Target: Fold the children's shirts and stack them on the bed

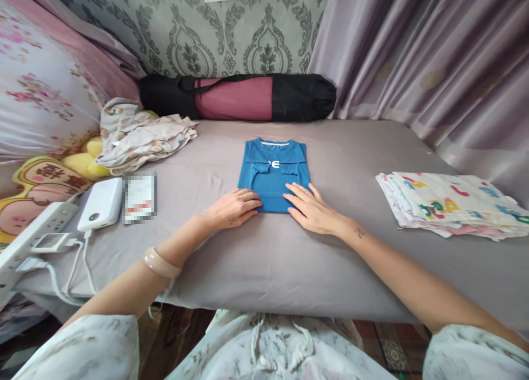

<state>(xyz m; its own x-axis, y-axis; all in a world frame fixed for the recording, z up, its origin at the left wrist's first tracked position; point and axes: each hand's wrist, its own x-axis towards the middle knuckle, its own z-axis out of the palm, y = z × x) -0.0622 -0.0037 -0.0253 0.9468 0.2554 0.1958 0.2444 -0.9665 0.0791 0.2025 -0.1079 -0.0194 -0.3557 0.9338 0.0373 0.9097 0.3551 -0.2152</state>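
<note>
A blue T-shirt [273, 177] lies on the grey bed sheet, folded into a narrow panel. Its neckline points away from me, both sleeves are turned inward, and white letters show partly between them. My left hand [239, 206] rests on the shirt's near left corner, fingers close together and laid over the fabric. On the near right side, my right hand [309, 206] presses lightly with its fingers spread. Neither hand lifts the cloth.
Folded printed cloths [454, 203] are stacked at the right. Left are a crumpled patterned cloth [144, 140], a white power bank [100, 203], a blurred packet [139, 198] and a power strip [37, 234] with cables. A black and pink rolled bag [235, 98] lies along the wall.
</note>
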